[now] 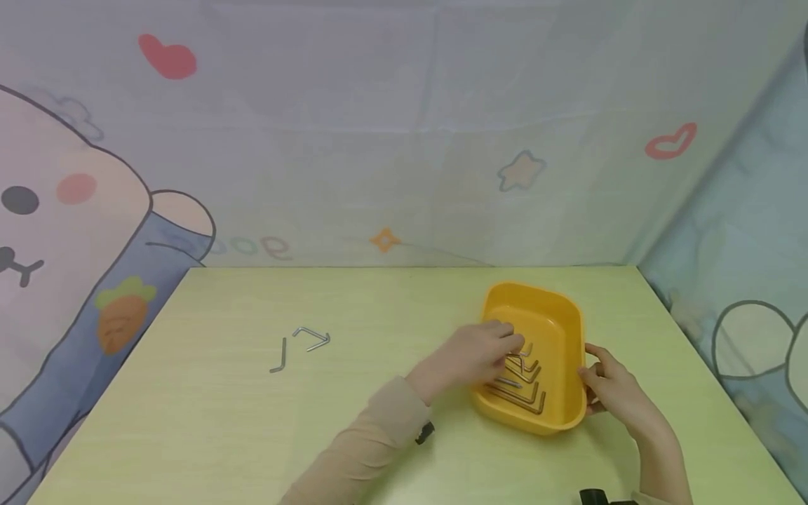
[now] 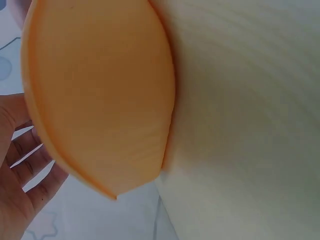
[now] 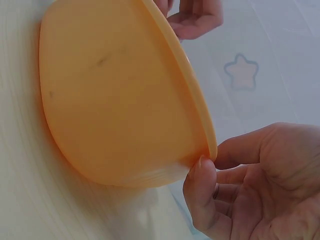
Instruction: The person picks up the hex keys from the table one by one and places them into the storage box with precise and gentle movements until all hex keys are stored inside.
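1. Bent metal rods (image 1: 522, 404) lie inside the yellow bin (image 1: 571, 351); loose rods (image 1: 283, 354) lie left of it.
2. We judge them stiff, light, slippery; best pinched along the long shank.
3. Left hand (image 1: 480, 351): fingers over the bin; we cannot tell whether they grip.
4. Right hand (image 1: 612, 389): fingers pinch the bin's right rim.

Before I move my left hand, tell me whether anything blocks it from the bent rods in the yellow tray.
Nothing visible. The left hand reaches over the side of the yellow tray, at the bent rods; whether it grips one is unclear. The right hand holds the tray's opposite side, out of that path.
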The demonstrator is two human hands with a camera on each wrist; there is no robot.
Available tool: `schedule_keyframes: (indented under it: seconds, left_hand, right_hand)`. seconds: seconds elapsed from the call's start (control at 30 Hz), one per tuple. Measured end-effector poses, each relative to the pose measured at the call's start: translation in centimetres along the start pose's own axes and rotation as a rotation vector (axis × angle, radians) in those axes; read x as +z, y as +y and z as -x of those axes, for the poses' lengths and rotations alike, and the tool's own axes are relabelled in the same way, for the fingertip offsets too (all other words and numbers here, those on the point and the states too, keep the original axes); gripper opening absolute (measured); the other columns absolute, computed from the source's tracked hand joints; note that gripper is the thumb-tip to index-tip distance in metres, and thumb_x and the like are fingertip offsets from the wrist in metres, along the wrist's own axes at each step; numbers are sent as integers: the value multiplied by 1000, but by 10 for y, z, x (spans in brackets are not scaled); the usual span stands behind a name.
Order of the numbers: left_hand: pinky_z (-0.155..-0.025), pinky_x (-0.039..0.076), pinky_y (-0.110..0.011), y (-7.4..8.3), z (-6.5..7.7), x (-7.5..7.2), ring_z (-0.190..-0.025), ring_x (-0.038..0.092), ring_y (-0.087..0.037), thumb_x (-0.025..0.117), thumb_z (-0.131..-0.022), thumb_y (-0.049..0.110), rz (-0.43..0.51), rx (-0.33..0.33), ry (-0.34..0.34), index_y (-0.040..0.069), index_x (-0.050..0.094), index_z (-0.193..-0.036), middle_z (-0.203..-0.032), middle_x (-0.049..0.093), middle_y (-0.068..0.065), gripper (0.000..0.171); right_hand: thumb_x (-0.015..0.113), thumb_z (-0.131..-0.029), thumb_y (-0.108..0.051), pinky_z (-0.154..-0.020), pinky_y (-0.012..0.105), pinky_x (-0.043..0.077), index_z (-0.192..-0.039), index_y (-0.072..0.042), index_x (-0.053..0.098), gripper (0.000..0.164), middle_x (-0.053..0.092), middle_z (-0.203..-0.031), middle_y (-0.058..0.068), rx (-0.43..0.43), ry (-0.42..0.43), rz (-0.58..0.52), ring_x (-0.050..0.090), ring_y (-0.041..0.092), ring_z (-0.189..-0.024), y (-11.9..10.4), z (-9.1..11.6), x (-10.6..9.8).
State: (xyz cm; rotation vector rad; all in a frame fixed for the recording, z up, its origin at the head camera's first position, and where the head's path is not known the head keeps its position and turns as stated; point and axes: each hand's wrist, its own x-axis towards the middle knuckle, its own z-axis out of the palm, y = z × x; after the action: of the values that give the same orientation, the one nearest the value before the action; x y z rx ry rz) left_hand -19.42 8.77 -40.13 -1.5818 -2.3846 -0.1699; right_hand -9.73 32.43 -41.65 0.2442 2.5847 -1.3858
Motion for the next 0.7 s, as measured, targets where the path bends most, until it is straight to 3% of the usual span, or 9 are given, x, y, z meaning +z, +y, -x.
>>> schedule_keyframes:
  seconds: [0.3,0.57,0.7]
  left_hand:
    - [-65,40,-14,12,-9,14,-80,50,-5,63,-86,17,-36,11,-102,22,59,-106,-92,56,10,21]
    - [-68,42,-15,18,-17,24,-81,52,-5,64,-88,21,-17,-55,-224,23,59,-105,-93,57,10,19]
    - [-66,41,-15,19,-20,28,-79,51,-4,65,-87,20,-7,-65,-243,23,60,-103,-91,57,11,17]
  right_hand:
    - [39,-103,-16,-61,28,56,-149,7,9,60,53,-92,13,-12,-1,-7,58,15,-70,1,0,0]
    - [38,-103,-16,-61,28,56,-149,7,9,60,53,-92,14,-13,-2,-8,58,15,-70,2,0,0]
    - [38,-103,-15,-61,28,56,-149,8,9,59,54,-92,14,-5,-2,-3,58,15,-70,0,0,0]
